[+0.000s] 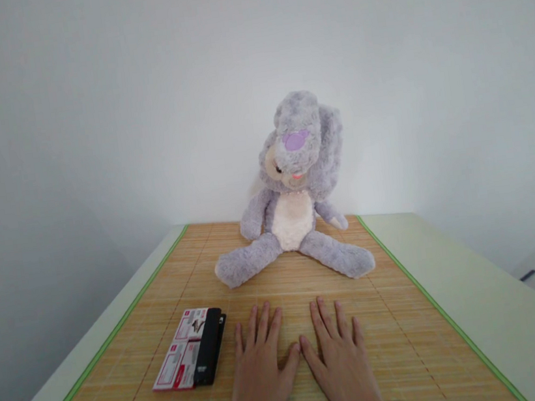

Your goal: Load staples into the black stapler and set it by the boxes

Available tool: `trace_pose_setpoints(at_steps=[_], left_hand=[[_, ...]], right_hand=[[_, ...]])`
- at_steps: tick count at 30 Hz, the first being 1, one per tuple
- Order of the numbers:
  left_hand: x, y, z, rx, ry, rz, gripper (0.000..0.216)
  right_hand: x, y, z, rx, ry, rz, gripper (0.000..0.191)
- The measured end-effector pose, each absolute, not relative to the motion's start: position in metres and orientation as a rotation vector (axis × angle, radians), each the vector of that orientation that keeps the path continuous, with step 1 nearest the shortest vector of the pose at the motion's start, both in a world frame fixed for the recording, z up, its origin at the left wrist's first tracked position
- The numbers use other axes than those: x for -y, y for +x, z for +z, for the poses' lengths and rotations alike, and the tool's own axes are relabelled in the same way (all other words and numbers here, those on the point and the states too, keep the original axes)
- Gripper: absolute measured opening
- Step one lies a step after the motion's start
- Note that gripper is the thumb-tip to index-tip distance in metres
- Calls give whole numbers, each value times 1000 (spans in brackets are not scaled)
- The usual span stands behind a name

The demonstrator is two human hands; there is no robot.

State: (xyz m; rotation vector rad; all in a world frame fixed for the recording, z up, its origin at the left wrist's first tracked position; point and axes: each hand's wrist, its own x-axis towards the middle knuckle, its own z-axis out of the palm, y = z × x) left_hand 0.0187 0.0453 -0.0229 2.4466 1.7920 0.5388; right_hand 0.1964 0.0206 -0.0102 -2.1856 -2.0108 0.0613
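Note:
Both hands lie palm down on a bamboo mat (pixel 168 345) with green edging. My left hand (pixel 263 369) is flat with its fingers spread, holding nothing. Beside it, my right hand (pixel 342 361) rests the same way, and the two thumb tips meet or nearly meet. To the left of my left hand sits a flat red-and-white printed package (pixel 179 357) with a black item (pixel 209 349) along its right side; I cannot tell exactly what it is. Beyond the hands a grey plush rabbit (pixel 292 220) sits upright, legs splayed, one ear flopped over its face.
The mat covers most of a white table (pixel 458 267), whose bare surface shows on the right and along the left edge. A plain white wall (pixel 137 112) stands directly behind the plush rabbit. A small dark object (pixel 528 275) shows past the table's right edge.

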Motion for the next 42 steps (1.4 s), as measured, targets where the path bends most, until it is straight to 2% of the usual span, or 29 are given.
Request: trace_pose_setpoints(at_steps=[14,42], left_hand=[[-45,17,-22,-1777,2436,536,59],[-44,19,-24,-1799,2464,505,60]], right_hand=[[-22,195,-14,2023,-2198,3,75],[-20,203,-16,2021,-2144,89,70]])
